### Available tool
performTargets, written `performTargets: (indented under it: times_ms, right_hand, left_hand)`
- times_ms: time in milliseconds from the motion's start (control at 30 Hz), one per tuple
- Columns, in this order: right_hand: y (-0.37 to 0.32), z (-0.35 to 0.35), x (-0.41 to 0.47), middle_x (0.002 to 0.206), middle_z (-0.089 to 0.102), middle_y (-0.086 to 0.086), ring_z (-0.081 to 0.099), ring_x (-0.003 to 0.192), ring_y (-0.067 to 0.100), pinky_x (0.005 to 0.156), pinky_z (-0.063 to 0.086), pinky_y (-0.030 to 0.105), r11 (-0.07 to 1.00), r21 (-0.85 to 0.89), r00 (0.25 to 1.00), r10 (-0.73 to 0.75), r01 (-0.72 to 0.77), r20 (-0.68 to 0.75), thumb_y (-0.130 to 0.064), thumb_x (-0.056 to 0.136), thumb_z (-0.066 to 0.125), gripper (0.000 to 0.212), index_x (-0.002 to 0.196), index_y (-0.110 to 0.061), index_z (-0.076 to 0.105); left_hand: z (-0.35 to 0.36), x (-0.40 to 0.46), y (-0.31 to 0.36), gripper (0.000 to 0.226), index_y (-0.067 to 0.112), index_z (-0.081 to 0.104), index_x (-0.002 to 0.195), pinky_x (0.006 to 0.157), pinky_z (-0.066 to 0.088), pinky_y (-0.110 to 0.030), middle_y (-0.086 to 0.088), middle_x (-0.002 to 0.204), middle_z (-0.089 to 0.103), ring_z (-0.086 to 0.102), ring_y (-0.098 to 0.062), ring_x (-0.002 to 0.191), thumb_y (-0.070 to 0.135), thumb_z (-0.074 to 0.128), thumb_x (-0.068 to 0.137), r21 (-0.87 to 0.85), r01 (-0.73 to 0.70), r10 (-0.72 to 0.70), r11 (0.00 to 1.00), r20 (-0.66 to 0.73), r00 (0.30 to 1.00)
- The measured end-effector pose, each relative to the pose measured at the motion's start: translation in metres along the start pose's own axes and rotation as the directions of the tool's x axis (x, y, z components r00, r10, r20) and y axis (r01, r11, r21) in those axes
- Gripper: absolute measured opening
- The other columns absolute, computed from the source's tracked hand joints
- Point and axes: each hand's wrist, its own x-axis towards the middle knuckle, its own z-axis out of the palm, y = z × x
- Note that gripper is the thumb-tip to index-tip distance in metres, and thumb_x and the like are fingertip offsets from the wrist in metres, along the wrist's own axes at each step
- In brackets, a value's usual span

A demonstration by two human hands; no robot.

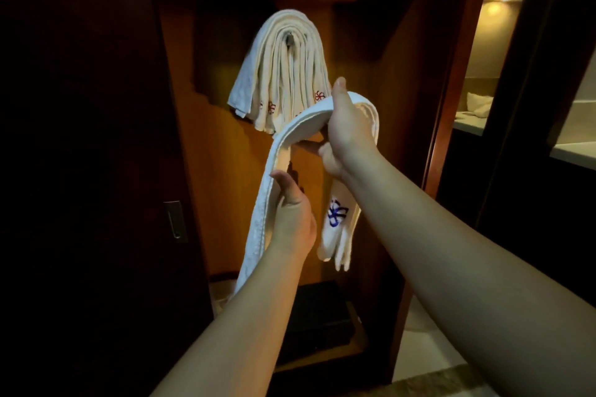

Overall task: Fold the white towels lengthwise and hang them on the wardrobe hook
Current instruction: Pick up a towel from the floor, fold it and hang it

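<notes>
- The wardrobe is standing open, its inside lined with smooth orange-brown wood panels, with a dark glossy door to the left of the hook.
- A thick bundle of hung towels is draping over the hook, its many soft terry layers falling in narrow parallel folds; small red flower emblems are showing near the lower hems.
- The folded towel, a long narrow white strip of nubbly terry, is arching just below and in front of the hook's bundle; one end is trailing down to the left, the other is hanging to the right with a blue flower emblem and a fringed-looking hem.
- The right hand is gripping the top of the strip's arch below the hook, thumb on top and fingers curled underneath it.
- The left hand is lower, well beneath the hook, with its fingers held fairly straight against the inner face of the left hanging length.
- A dark boxy object is sitting on the wardrobe floor, far below the hook.
- A small metal recessed handle is set in the dark door, left of and below the hook.
</notes>
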Motion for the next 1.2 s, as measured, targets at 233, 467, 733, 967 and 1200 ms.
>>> performTargets:
  times_ms: [233,467,733,967,1200]
  right_hand:
    - [0.02,-0.039,0.012,0.125,0.064,0.003,0.062,0.114,0.02,0.089,0.058,0.037,0.967,-0.228,0.993,-0.118,0.11,-0.022,-0.062,0.1,0.04,0.054,0.135,-0.022,0.049]
    - [0.027,-0.083,0.037,0.096,0.054,-0.012,0.052,0.092,0.004,0.092,0.038,0.033,0.826,-0.559,0.994,-0.107,0.071,-0.033,-0.072,0.093,0.044,0.041,0.097,-0.032,0.051]
    - [0.015,-0.072,0.087,0.09,0.055,-0.01,0.052,0.085,0.006,0.079,0.038,0.03,0.825,-0.558,0.981,-0.17,0.091,-0.093,-0.066,0.092,0.051,0.034,0.087,-0.033,0.053]
    - [-0.003,-0.041,0.164,0.098,0.061,-0.01,0.055,0.093,0.006,0.087,0.038,0.031,0.771,-0.607,0.964,-0.263,0.193,-0.027,-0.079,0.084,0.038,0.051,0.092,-0.033,0.058]
    - [-0.035,0.0,0.243,0.085,0.067,-0.007,0.06,0.084,0.006,0.069,0.035,0.021,0.764,-0.581,0.922,-0.382,0.279,-0.059,-0.071,0.095,0.039,0.05,0.1,-0.026,0.061]
  left_hand:
    - [-0.004,-0.002,0.019,0.05,0.039,0.061,0.114,0.09,0.037,-0.021,0.026,0.109,0.069,0.06,0.007,0.104,0.076,0.04,0.088,-0.058,-0.14,0.131,0.988,-0.146,0.981]
    - [-0.032,0.027,0.049,0.049,0.024,0.063,0.134,0.116,0.036,-0.045,0.005,0.133,0.066,0.058,-0.015,0.126,0.053,0.05,0.097,0.11,-0.134,0.14,0.985,-0.053,0.989]
    - [-0.03,0.083,0.1,0.064,0.028,0.047,0.148,0.099,0.029,-0.031,-0.002,0.153,0.046,0.042,-0.018,0.139,0.067,0.037,0.098,0.415,-0.153,0.153,0.897,0.032,0.988]
    - [-0.034,0.161,0.144,0.035,0.039,0.058,0.107,0.084,0.035,-0.016,0.018,0.1,0.056,0.052,0.003,0.093,0.067,0.04,0.096,0.48,-0.282,0.209,0.831,0.2,0.957]
    - [-0.041,0.251,0.192,0.053,0.028,0.078,0.088,0.07,0.051,-0.02,0.003,0.099,0.077,0.072,-0.008,0.089,0.074,0.052,0.086,0.294,-0.32,0.223,0.901,0.319,0.921]
